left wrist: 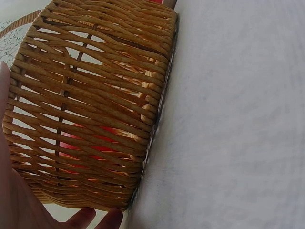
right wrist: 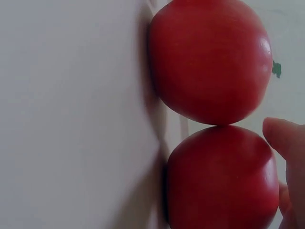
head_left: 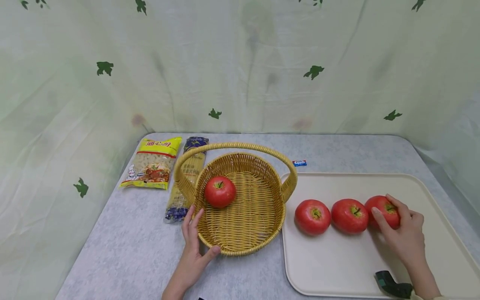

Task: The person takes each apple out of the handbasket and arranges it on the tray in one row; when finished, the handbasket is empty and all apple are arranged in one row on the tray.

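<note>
A yellow-brown wicker basket [head_left: 243, 246] with a tall arched handle stands mid-table, one red apple [head_left: 220, 192] inside it at the left. My left hand [head_left: 194, 254] lies at the basket's near left side, thumb and fingers spread along it. In the left wrist view, the basket's woven wall [left wrist: 90, 95] fills much of the picture. On the cream tray [head_left: 330, 266] three more red apples sit in a row. My right hand [head_left: 406, 233] holds the rightmost apple [head_left: 378, 204] between thumb and fingers. That apple [right wrist: 221, 181] touches its neighbour [right wrist: 209, 62] in the right wrist view.
Left of the basket lie a bag of pasta [head_left: 151, 164] with yellow ends and a long spaghetti pack [head_left: 176, 204], partly behind the handle. A small blue packet [head_left: 299, 163] lies behind the tray. A dark curved object [head_left: 391, 285] is by the right wrist. Pale curtains hang around the table.
</note>
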{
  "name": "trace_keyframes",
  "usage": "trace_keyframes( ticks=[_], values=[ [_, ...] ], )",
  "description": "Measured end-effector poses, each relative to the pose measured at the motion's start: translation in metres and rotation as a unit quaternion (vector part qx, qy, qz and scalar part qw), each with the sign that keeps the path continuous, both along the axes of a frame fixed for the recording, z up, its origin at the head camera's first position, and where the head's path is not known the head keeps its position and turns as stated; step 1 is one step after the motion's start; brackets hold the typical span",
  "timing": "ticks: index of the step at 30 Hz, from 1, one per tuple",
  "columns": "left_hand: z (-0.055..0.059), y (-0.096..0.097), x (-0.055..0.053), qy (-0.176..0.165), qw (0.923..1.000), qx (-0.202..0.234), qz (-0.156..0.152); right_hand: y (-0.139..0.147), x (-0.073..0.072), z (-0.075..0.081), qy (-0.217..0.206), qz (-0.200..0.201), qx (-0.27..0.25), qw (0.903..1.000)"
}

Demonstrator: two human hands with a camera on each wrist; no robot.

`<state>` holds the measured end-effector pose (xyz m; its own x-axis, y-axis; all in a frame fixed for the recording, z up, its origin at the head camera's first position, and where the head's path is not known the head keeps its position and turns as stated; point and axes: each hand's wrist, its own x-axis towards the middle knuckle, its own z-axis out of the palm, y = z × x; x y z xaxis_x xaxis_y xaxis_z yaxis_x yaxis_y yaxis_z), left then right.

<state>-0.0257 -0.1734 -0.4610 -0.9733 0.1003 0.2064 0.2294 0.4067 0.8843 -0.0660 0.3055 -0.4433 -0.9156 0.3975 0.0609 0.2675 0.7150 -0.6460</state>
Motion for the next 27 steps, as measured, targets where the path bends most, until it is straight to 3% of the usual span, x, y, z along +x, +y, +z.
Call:
trace_keyframes(
  ticks=[7, 20, 23, 27],
  values=[
    [0.001, 0.0, 0.0, -0.002, 1.0, 0.005, -0.001, -0.004, 0.001, -0.001, 0.021, 0.001, -0.04, 0.999],
    [0.001, 0.0, 0.001, 0.005, 1.0, 0.005, -0.003, -0.009, 0.001, 0.002, 0.044, -0.01, -0.036, 0.9983],
    [0.001, -0.001, 0.0, 0.009, 0.9999, 0.003, -0.003, -0.011, 0.002, 0.004, 0.073, -0.015, -0.029, 0.9968],
    [0.001, -0.001, 0.0, 0.013, 0.9999, 0.003, -0.004, -0.013, 0.002, 0.008, 0.157, -0.019, -0.009, 0.9874]
  ],
)
